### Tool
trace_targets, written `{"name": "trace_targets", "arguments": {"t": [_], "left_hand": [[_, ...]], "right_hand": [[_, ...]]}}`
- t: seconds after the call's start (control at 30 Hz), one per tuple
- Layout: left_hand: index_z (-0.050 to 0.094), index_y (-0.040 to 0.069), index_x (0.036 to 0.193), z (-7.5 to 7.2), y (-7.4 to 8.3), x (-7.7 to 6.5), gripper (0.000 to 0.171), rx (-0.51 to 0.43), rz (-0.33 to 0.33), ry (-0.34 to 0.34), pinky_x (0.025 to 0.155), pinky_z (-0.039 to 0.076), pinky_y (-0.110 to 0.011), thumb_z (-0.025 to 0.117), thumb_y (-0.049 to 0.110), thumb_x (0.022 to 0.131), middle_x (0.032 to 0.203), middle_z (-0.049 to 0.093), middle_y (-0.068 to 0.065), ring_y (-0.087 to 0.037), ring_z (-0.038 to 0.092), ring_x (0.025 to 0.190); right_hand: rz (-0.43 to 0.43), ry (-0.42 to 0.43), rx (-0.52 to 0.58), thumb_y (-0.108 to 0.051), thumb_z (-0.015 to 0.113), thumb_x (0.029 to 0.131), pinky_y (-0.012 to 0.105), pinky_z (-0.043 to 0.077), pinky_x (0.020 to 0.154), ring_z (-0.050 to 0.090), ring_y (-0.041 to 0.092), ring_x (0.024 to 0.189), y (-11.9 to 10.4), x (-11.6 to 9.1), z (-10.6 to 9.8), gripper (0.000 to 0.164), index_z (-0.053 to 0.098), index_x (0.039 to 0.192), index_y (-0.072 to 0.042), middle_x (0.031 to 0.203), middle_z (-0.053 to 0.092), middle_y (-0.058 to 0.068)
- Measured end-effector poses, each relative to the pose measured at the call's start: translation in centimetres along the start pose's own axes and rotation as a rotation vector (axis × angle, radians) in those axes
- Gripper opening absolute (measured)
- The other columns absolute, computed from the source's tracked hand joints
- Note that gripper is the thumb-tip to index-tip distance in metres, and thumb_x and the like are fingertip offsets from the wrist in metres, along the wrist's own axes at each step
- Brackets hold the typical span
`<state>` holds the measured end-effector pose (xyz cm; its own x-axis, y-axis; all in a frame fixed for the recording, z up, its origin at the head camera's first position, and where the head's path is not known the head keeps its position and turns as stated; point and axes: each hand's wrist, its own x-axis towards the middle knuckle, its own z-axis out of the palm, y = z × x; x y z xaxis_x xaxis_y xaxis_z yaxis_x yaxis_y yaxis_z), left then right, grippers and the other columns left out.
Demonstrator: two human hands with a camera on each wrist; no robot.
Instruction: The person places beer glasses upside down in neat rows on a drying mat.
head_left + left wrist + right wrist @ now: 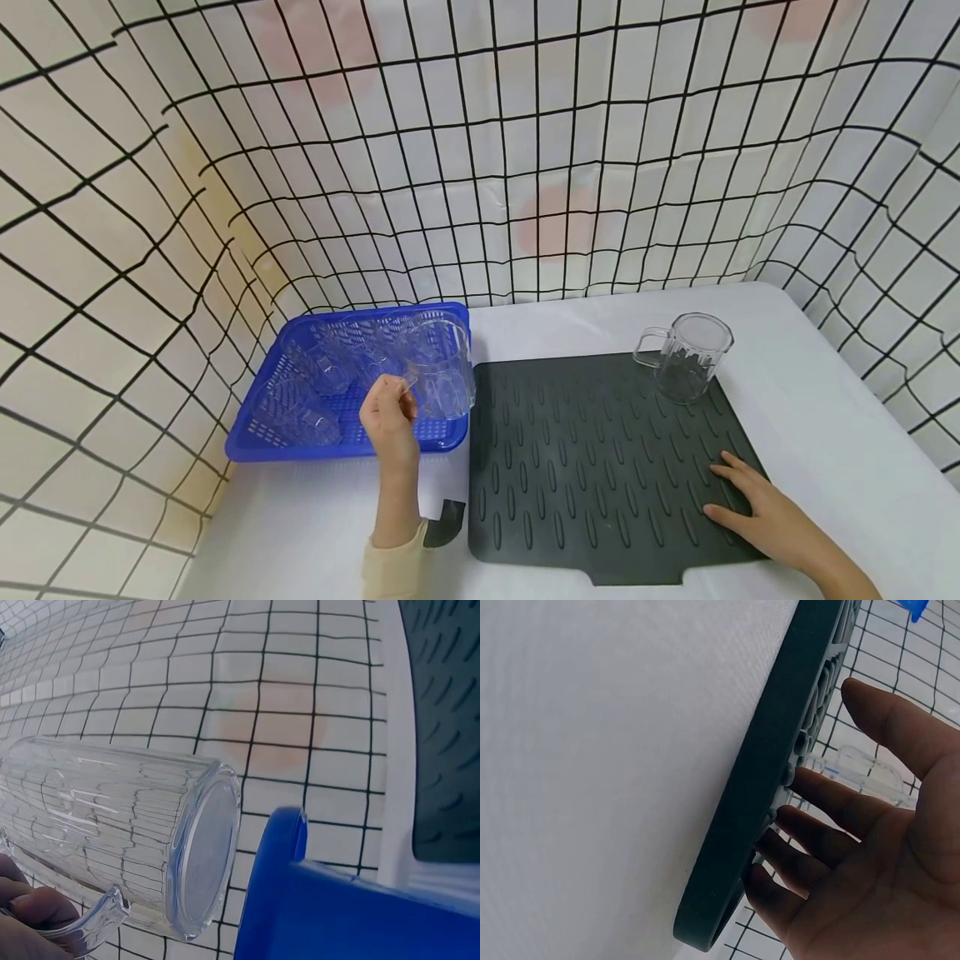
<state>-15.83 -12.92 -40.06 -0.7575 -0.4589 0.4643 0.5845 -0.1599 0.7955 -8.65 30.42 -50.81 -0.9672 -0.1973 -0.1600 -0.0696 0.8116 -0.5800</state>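
Note:
My left hand grips the handle of a clear glass mug above the right side of a blue plastic basket. In the left wrist view the mug is tilted on its side, its thick base toward the basket's rim. Several more clear glasses lie in the basket. My right hand, fingers spread and relaxed, rests at the right edge of a dark ribbed drying mat. Another clear glass mug stands on the mat's far right corner, handle to the left.
A white-covered table lies under the mat and basket. Black wire grid panels rise at the back and both sides. Near the mat's left front corner a dark piece shows beside my left sleeve.

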Motion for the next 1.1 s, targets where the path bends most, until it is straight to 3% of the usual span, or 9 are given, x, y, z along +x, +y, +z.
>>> {"name": "trace_targets", "arguments": {"t": [0.3,0.73,1.1], "left_hand": [[0.035,-0.011,0.064,1.1,-0.6,-0.9,0.027,-0.028,-0.003,-0.073,0.039,0.021,-0.02,0.039,0.002,0.088,0.055,0.043,0.007,-0.004,0.034,0.045],[0.036,-0.009,0.064,2.1,-1.7,-1.9,0.027,-0.004,-0.034,-0.142,0.041,0.024,-0.019,0.035,0.003,0.088,0.056,0.041,0.007,-0.005,0.035,0.047],[0.034,-0.011,0.066,3.3,-2.7,-2.4,0.027,-0.096,-0.086,-0.221,0.039,0.02,-0.02,0.037,0.005,0.087,0.057,0.042,0.009,-0.002,0.036,0.047]], "right_hand": [[0.018,-0.006,-0.003,-0.043,0.068,0.088,0.075,0.031,0.09,0.027,0.064,0.126,0.2,0.0,0.1,0.077,0.043,0.135,0.014,0.144,0.024,0.042],[0.01,-0.007,-0.004,-0.043,0.069,0.088,0.074,0.032,0.09,0.028,0.064,0.125,0.2,0.0,0.1,0.077,0.044,0.134,0.013,0.144,0.024,0.042],[0.005,0.0,-0.005,-0.041,0.069,0.089,0.074,0.032,0.09,0.028,0.064,0.125,0.1,0.0,0.1,0.075,0.044,0.134,0.014,0.143,0.025,0.042]]}}
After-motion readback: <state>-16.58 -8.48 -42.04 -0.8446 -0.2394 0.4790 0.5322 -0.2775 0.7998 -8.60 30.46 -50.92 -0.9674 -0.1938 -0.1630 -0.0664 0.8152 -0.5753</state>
